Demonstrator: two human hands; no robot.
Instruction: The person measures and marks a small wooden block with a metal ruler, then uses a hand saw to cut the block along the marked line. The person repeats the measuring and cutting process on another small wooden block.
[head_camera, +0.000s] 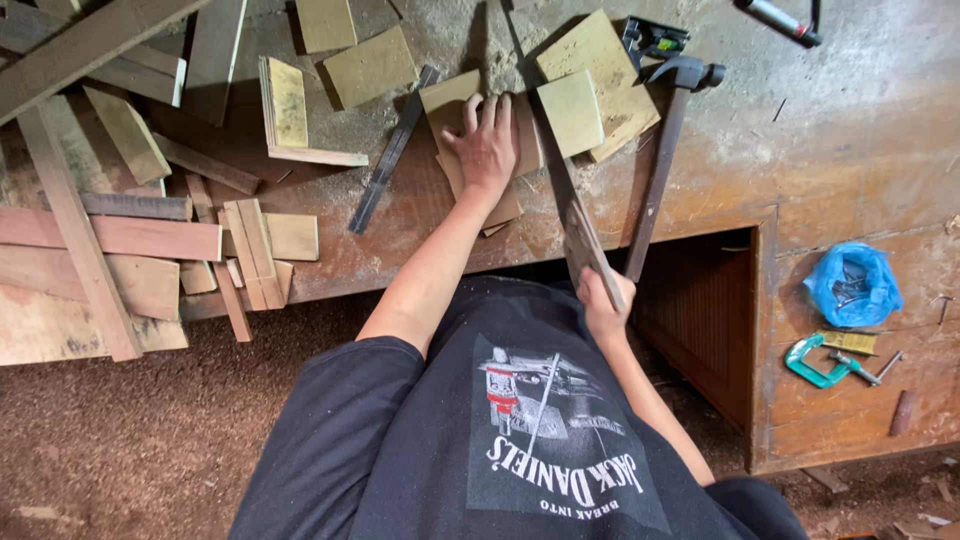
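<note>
Surface dusty w/ sawdust, offcuts all over. Handsaw blade set into the flat wood piece; cut looks only partway, piece not yet parted. Left hand spread flat, pinning it. Right hand closed round saw handle. Hammer lies just beside.

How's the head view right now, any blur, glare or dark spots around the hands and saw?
Head view: left hand on the wood piece is sharp and evenly lit; right hand and saw look slightly soft; the opening under the bench is in deep shadow; no glare; edges bend from wide-angle distortion.
</note>
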